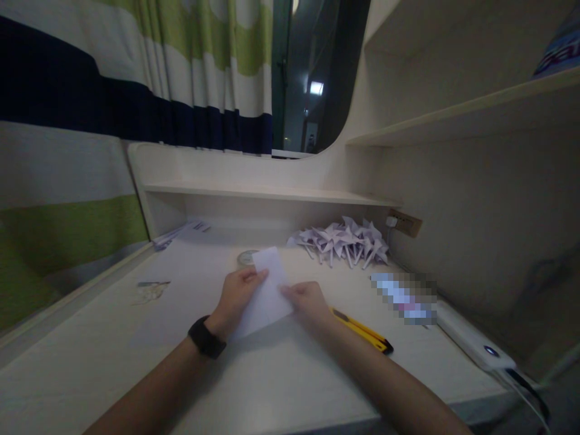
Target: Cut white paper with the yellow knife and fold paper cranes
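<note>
White paper sheet (268, 294) sits folded over, tilted up off the desk (136, 338) near its middle, pinched at both side edges. Left hand (236, 296) grips the left edge, right hand (307, 300) the right; yellow utility knife (362, 330) lies just beside the right wrist. For a clean fold, judged: align edges before pressing the crease flat.
</note>
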{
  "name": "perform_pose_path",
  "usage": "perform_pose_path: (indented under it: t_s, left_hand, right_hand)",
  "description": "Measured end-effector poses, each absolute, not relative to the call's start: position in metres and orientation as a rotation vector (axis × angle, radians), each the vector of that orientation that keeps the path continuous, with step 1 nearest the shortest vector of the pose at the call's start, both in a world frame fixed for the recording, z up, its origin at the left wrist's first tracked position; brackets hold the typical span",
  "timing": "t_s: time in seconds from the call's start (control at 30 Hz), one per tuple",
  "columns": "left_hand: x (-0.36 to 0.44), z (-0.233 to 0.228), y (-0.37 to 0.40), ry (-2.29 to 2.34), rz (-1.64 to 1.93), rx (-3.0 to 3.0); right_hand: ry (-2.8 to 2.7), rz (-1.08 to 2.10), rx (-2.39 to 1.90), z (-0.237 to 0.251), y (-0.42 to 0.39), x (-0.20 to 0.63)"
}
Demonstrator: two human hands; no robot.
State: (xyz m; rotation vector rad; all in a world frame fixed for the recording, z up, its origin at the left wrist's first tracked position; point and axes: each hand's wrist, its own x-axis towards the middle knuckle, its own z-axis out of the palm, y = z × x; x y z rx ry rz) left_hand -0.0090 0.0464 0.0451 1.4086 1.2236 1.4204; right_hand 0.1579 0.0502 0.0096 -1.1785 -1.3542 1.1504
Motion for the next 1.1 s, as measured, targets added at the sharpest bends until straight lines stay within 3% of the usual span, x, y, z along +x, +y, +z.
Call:
perform_pose_path:
  t_s: [0.6, 1.1]
  left_hand:
    - [-0.003, 0.056, 0.036, 1.11, 1.576, 1.201]
    - [-0.014, 0.043, 0.052, 1.082, 1.422, 1.227]
  right_hand:
    - [-1.285, 1.141, -1.207, 0.008, 0.057, 0.163]
    - [-1.43, 1.294, -1.178, 0.007, 0.059, 0.168]
